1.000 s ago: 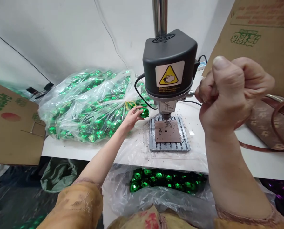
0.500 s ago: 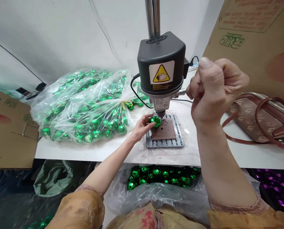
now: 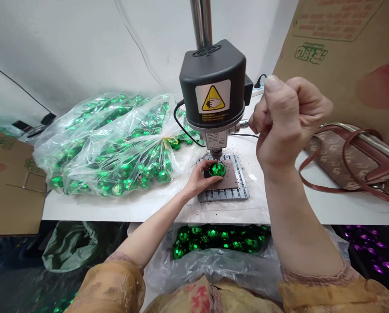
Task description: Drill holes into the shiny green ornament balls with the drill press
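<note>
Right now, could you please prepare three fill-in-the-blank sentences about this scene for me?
1. The left hand holds a faceted ball coloured ____.
2. A tie coloured ____ closes a clear plastic bag.
3. In the picture, the handbag lies to the ____ of the drill press.
Missing words: green; yellow; right.

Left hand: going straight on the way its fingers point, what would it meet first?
The green ball held in the left hand itself. Beyond that, the line seems to cross above the brown board; depth leaves clearance from the drill chuck unclear.
</note>
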`<state>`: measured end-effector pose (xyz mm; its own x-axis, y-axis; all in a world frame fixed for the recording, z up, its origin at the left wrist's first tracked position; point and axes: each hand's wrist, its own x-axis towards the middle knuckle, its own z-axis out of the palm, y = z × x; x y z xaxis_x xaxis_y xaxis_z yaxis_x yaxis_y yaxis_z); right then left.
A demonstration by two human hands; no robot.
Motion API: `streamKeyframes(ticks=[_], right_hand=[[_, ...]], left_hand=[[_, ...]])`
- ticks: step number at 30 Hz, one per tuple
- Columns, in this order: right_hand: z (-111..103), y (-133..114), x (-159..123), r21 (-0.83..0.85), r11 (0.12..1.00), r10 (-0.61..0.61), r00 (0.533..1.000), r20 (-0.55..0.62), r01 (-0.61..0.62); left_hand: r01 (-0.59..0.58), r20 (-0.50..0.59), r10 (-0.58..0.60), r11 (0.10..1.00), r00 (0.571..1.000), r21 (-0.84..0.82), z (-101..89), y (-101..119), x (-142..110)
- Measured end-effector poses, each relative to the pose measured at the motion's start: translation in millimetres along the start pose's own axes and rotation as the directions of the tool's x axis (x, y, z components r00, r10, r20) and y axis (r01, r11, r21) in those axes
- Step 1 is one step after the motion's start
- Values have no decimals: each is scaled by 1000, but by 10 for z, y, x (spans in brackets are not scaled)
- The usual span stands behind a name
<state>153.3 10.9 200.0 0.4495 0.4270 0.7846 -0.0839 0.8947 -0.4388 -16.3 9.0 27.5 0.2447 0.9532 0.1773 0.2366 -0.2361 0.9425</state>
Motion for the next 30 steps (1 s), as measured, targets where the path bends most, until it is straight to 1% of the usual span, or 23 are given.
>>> streamKeyframes(ticks=[2,5,11,16,21,26,30], right_hand=[[-5,1,-4,-53,999,12,1000,4,-12],[-13,-4,-3,-110,993,32,999,5,-31],[-66,-1,-90,-26,1000,5,1000,-4,-5],[-117,29,-230,11,999,-51,999,-1,51],[-141,69,-273,42,991,-130,991,18,129],[-162,106,-306,48,989,-144,989,15,143],[-199,156,-349,31,981,-193,981,15,192]], left_hand=[[-22,-11,23,1000,1000,15,51,25,-27],[-38,-22,37,999,999,-5,103,36,-51],[-54,-15,53,998,998,-39,125,-3,-59],[-56,-14,56,997,998,-45,127,-32,-58],[-62,-11,62,998,998,-17,118,-41,-59],[-70,-14,69,997,998,-27,121,-50,-63],[-72,-26,71,996,997,-46,129,-54,-68]])
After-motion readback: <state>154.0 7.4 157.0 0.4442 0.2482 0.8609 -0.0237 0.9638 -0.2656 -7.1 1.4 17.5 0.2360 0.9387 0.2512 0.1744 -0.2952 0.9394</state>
